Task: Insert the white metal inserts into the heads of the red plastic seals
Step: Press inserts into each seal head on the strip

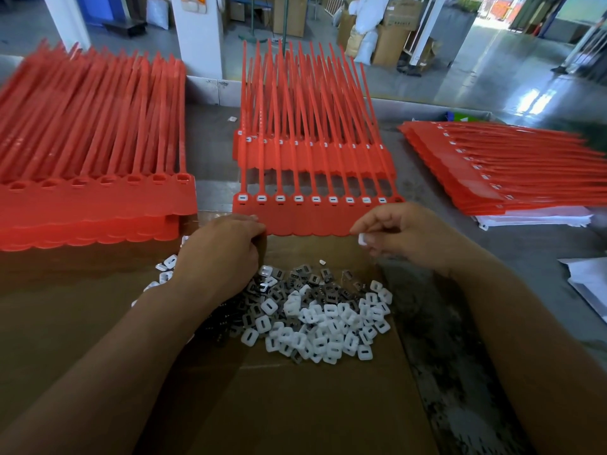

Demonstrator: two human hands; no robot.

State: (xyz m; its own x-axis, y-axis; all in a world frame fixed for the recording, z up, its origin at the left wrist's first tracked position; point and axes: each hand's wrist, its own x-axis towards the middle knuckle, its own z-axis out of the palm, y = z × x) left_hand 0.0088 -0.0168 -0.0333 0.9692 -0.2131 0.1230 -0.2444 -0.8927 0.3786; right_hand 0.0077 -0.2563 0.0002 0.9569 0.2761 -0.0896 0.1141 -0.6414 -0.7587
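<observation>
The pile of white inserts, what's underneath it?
The pile of white inserts lies on a flat brown cardboard sheet. The left hand and its forearm cover the pile's left edge, so what lies under that part cannot be seen.

Left hand (223, 254) is covering part of the insert pile (315, 323); its fingers (254, 228) are curling out of sight under the seal strip (315, 221). Left seal stack (92, 205) and right seal stack (492, 172) are running off-frame.

Red seals (315, 211) – smooth plastic; inserts (328, 326) – white, matt; cardboard (295, 405) – brown, matt.
</observation>
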